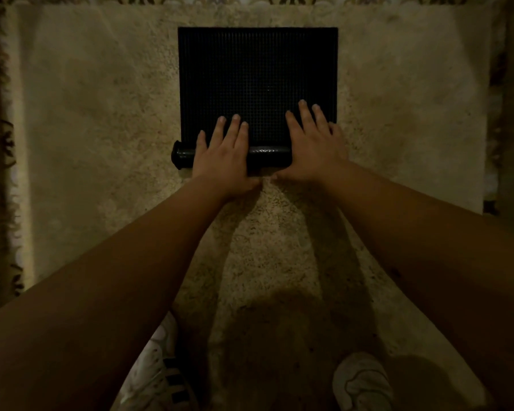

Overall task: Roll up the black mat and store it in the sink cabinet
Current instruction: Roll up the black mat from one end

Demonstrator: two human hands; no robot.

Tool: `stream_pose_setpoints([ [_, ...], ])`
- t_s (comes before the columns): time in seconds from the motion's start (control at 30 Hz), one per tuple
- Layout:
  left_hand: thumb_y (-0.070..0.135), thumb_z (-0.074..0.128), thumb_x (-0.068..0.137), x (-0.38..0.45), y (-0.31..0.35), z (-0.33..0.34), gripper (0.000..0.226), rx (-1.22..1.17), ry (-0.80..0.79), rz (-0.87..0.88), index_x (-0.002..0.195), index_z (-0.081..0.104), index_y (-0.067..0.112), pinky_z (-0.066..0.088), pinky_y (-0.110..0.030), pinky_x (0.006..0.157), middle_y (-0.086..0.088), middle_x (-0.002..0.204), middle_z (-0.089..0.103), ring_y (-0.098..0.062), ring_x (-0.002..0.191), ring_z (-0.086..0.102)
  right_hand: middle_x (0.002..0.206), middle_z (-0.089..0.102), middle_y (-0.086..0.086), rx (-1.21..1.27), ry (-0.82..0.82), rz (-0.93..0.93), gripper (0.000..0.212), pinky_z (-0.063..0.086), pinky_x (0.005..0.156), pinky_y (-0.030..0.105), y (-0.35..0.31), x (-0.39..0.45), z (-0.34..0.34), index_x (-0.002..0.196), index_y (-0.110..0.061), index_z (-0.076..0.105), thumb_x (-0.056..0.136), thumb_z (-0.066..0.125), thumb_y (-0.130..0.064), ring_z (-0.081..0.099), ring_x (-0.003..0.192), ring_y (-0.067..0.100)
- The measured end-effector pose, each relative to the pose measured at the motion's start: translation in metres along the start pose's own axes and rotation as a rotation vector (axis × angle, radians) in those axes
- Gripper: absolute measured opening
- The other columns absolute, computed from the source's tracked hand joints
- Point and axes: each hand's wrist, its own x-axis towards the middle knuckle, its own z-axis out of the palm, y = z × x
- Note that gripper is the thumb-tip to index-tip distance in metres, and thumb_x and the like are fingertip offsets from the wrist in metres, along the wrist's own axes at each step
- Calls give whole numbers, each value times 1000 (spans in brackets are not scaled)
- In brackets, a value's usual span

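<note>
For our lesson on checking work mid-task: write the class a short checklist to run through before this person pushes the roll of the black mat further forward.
1. Both hands on the roll: left hand and right hand lie flat across it. Ok.
2. Roll started at the near edge. Ok.
3. Roll ends even: left end sticks out past the mat's side; right end hidden. Cannot tell.
4. Unrolled black mat lies flat. Ok.
5. Carpet ahead free of obstacles. Ok.
6. Sink cabinet open: out of view. Cannot tell.
</note>
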Motion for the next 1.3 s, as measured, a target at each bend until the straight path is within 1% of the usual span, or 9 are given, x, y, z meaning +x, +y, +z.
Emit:
stream_pose_setpoints([
  [0.4,76,60,65,20,-7,-4,124,-5,-1,14,151,-9,21,0,-64,111,-5,162,-6,-32,147,-10,161,-11,5,8,4,-2,131,8,115,53,4,15,-7,151,-27,-5,52,63,-80,-8,147,26],
  [0.53,79,62,61,30,-10,-6,129,18,4,19,150,-12,21,-3,-64,110,-7,162,-7,-32,146,-11,162,-10,3,26,32,-77,130,8,115,54,9,18,-11,150,-28,-8,53,61,-80,-6,148,23],
  [0.6,78,64,59,32,-9,-9,132,22,-11,22,149,-15,21,-4,-64,110,-8,162,-10,-33,146,-13,162,-1,3,-9,107,-163,123,14,114,53,12,10,-11,151,-26,1,56,63,-75,4,147,24],
  [0.63,77,66,59,31,-9,-8,133,24,-9,26,149,-16,21,-5,-63,110,-9,162,-11,-33,146,-14,160,11,4,-28,157,-203,115,20,112,51,12,4,-9,149,-24,12,59,65,-71,14,145,26],
  [0.73,74,67,60,28,-8,-6,132,21,26,39,148,-17,23,-3,-63,110,-9,161,-10,-33,146,-13,130,47,4,-76,308,-266,79,38,95,44,10,-12,3,131,-21,44,66,72,-57,44,116,26],
  [0.87,80,61,59,35,-10,-11,132,2,-7,16,149,-15,20,-2,-62,112,-9,162,-7,-33,146,-10,106,59,6,4,367,-219,54,41,81,41,2,-8,3,115,-15,58,72,73,-44,52,97,27],
  [1.0,79,52,67,39,-15,-22,115,-30,59,82,151,5,17,15,-56,111,-14,156,19,-36,140,17,110,62,10,128,316,-181,54,44,86,42,2,-5,-4,124,-11,58,77,72,-35,53,102,30],
  [1.1,65,62,72,28,-26,-16,90,-30,231,197,141,31,17,30,-51,99,-16,139,40,-37,122,37,118,61,8,200,259,-169,57,41,91,39,5,-2,-9,131,-13,55,80,70,-35,51,108,29],
  [1.3,48,72,71,20,-19,-14,63,3,283,134,124,50,21,40,-47,82,-8,119,56,-34,105,49,119,61,6,201,179,-132,58,41,89,38,6,7,-20,132,-20,55,81,68,-45,51,111,28],
])
